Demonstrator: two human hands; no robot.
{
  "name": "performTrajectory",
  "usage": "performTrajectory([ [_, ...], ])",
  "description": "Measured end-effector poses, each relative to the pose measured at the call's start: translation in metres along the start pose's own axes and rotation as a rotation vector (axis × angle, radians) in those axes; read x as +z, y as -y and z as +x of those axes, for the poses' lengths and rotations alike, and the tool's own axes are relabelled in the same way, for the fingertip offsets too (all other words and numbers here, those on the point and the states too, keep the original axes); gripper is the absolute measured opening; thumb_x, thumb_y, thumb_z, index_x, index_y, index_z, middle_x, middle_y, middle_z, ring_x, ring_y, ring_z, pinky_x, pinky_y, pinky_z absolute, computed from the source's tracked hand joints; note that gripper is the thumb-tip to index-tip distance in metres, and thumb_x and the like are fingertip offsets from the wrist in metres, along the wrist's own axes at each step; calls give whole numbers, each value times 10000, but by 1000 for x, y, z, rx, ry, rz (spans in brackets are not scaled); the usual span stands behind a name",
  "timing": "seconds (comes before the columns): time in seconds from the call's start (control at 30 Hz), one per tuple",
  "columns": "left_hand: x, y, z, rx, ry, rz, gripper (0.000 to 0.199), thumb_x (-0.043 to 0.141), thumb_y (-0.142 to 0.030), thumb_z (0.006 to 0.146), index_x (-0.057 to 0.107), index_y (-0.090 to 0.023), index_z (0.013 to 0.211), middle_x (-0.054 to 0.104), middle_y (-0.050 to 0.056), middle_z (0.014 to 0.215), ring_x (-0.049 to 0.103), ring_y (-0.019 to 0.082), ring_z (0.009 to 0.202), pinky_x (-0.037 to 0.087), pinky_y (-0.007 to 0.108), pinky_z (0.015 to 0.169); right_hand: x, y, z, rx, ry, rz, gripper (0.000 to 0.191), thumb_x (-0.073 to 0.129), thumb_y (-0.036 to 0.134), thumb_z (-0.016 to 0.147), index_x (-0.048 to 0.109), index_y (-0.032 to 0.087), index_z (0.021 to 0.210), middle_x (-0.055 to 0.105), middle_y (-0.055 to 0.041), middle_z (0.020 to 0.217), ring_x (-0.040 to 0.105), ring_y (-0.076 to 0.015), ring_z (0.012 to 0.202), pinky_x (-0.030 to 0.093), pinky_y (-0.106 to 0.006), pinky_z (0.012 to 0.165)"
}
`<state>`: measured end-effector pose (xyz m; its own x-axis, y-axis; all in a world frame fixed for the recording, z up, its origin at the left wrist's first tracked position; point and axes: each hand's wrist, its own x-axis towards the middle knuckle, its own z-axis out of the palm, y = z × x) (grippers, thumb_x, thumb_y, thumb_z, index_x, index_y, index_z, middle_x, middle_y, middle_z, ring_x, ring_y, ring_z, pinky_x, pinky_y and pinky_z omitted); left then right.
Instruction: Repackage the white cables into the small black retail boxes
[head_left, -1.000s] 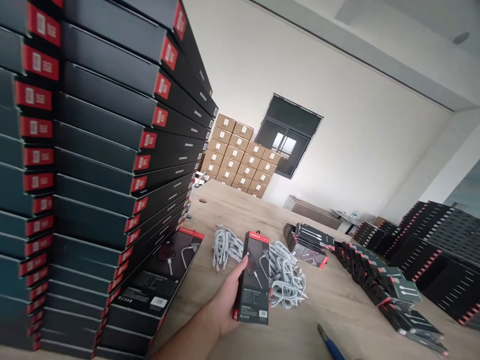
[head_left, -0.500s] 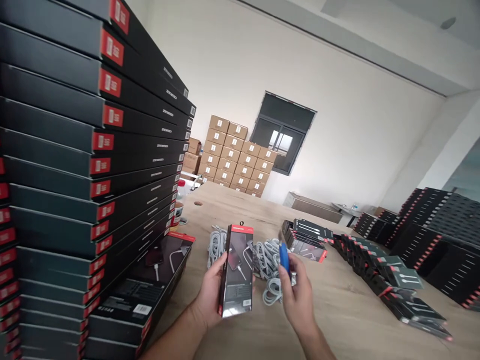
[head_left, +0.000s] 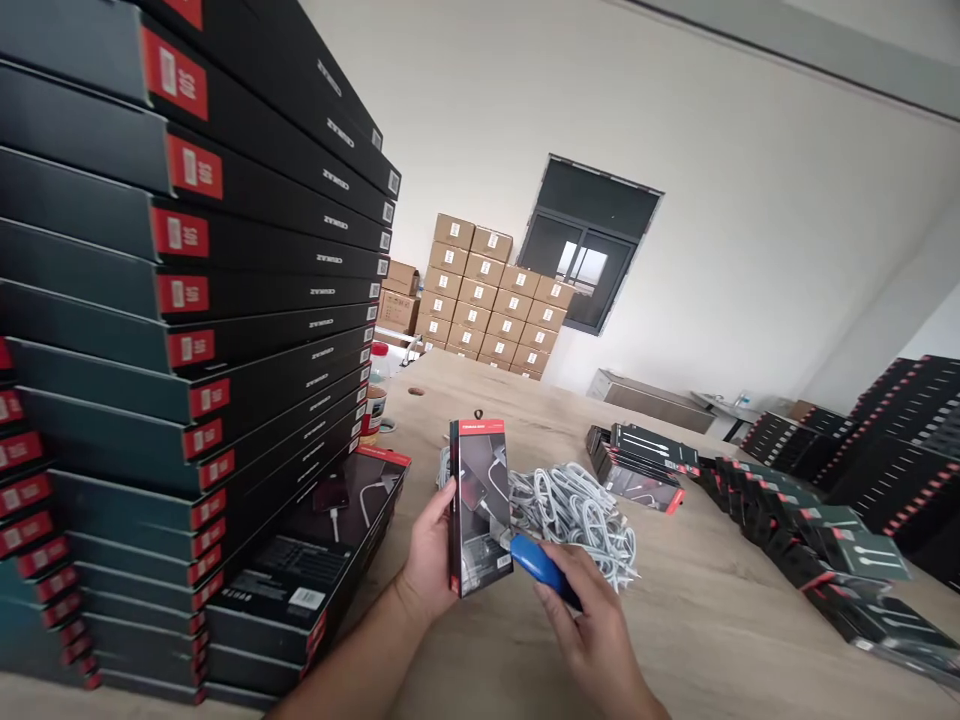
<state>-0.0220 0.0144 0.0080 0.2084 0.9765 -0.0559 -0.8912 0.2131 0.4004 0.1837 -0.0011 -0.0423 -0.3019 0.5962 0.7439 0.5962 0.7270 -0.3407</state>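
My left hand (head_left: 429, 556) is wrapped round the left side of a slim black cable box (head_left: 484, 490) with a red top band, tilted upright over the table. My right hand (head_left: 589, 610) grips a blue utility knife (head_left: 541, 566). Its metal blade points left and lies over the lower right front of the box; whether it touches the surface I cannot tell. Behind the box, a heap of grey-white cables (head_left: 577, 515) is spread on the wooden table (head_left: 480, 660).
A tall stack of large black boxes (head_left: 277, 300) rises close on my left. Lower boxes (head_left: 330, 540) lie beside it. Small black boxes (head_left: 645, 455) sit behind the cables, and a row of more (head_left: 795, 525) runs along the right. Cartons (head_left: 487, 300) are piled by the wall.
My right hand has swung the knife from upright to pointing left, bringing its blade over the box front. The view has shifted, and more of the cable heap shows.
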Motion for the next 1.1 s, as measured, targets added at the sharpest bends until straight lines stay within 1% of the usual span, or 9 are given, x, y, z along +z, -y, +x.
performTrajectory([
  [0.3,-6,-1,4,4,2,-29,379,518,-416,928,717,-117,1051,765,114,794,748,296,849,574,424,860,0,-2,-1,-18,29,-51,315,589,272,967,668,262,1272,735,-94,1158,715,-243,1035,606,-345,884],
  [0.47,-6,0,5,8,-6,-15,403,586,-404,894,693,-101,1135,780,129,886,752,308,858,578,432,859,-1,1,1,7,46,-27,316,587,279,968,679,261,1270,740,-96,1162,719,-245,1037,611,-347,881],
  [0.6,-6,1,5,9,21,-4,428,612,-402,884,681,-101,1181,786,130,925,755,304,862,583,420,851,-3,3,2,20,51,-14,313,581,280,970,685,261,1265,741,-97,1155,720,-245,1032,614,-340,868],
  [0.7,-6,1,5,6,31,23,430,592,-429,912,692,-91,1158,786,134,907,758,294,836,588,406,831,-2,3,0,27,36,-16,309,588,282,966,692,265,1256,743,-92,1140,723,-243,1018,615,-335,862],
  [0.8,-7,3,5,-10,1,90,473,517,-490,963,707,-84,1114,786,135,854,758,274,773,592,374,774,1,3,-1,35,-4,-28,306,597,292,963,699,264,1251,744,-91,1124,727,-244,1000,617,-335,849],
  [0.87,-7,6,4,-53,-26,149,503,502,-531,969,713,-95,1107,785,122,817,754,256,718,585,334,691,4,3,0,40,-45,-37,309,593,300,969,696,255,1257,744,-97,1113,728,-243,987,616,-339,843],
  [0.97,-4,16,1,-190,-50,224,513,556,-573,935,724,-114,1091,779,98,757,741,232,645,538,273,561,5,5,2,83,-146,-48,287,586,322,980,708,233,1225,747,-100,1070,732,-239,951,614,-341,828],
  [1.03,-2,23,-1,-269,-52,238,543,559,-607,921,732,-115,1068,776,97,733,738,225,633,525,259,538,4,5,4,118,-200,-57,278,586,342,981,716,228,1200,747,-98,1052,732,-239,935,613,-340,814],
  [1.1,-1,29,-1,-297,-43,234,580,547,-643,909,739,-109,1031,770,102,711,729,224,607,529,264,535,1,4,6,140,-221,-74,282,591,363,978,717,230,1193,744,-97,1041,729,-241,925,610,-344,801],
])
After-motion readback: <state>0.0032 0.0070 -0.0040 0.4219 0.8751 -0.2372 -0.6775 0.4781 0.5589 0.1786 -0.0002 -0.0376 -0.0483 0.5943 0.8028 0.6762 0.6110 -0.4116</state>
